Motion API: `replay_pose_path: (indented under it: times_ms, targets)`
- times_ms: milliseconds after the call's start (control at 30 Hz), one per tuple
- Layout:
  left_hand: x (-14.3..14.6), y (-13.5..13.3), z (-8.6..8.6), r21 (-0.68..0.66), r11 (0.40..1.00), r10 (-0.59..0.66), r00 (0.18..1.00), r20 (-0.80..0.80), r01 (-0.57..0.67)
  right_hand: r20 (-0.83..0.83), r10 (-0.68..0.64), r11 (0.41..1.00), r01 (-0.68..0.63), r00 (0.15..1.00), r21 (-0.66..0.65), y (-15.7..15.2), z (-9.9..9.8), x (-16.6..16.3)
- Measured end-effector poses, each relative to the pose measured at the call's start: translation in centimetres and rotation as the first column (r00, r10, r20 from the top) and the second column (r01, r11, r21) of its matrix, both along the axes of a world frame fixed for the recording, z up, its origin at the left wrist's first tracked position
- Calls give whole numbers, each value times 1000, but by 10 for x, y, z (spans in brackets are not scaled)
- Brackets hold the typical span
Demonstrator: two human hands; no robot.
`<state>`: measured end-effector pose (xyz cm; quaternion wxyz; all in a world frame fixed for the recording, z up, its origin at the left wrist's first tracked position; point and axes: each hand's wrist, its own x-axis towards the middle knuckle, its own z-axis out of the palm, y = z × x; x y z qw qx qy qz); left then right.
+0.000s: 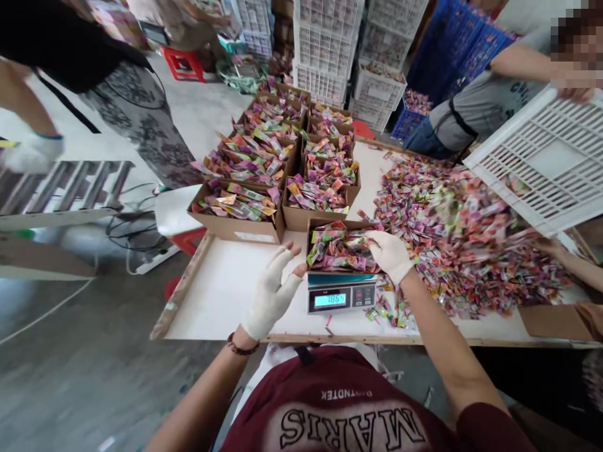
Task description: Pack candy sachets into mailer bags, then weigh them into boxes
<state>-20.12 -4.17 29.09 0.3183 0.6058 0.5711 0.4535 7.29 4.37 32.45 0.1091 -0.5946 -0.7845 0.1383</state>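
Observation:
A small cardboard box [315, 272] of colourful candy packets [346, 262] rests on a digital scale [342, 300] with a lit display. My right hand [392, 256], in a white fingerless glove, reaches over the box's right side. Its fingers are closed on a packet at the top of the contents; the fingertips are partly hidden. To the left of the box, my left hand [273, 290] wears the same kind of glove. Nothing is in it, and its fingers are spread apart near the box's edge.
Filled cardboard boxes [254, 233] stand in two rows beyond the scale. A large heap of packets [424, 251] covers the table's right side. There a person tips a white crate [541, 157]. Stacked crates [327, 50] stand behind; a roller conveyor [66, 188] is at left.

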Motion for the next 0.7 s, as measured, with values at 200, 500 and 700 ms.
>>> replay_pose_path:
  times_ms: [200, 500, 700]
  targets:
    - [-29, -17, -11, -112, 987, 114, 993, 25, -111, -78, -160, 953, 175, 984, 248, -45, 61, 107]
    - [-34, -19, -32, -239, 963, 158, 979, 131, -124, 42, -225, 885, 187, 973, 426, -50, 32, 120]
    - [-18, -13, -12, -169, 983, 81, 994, 79, -66, -36, -174, 964, 178, 984, 198, -20, -27, 42]
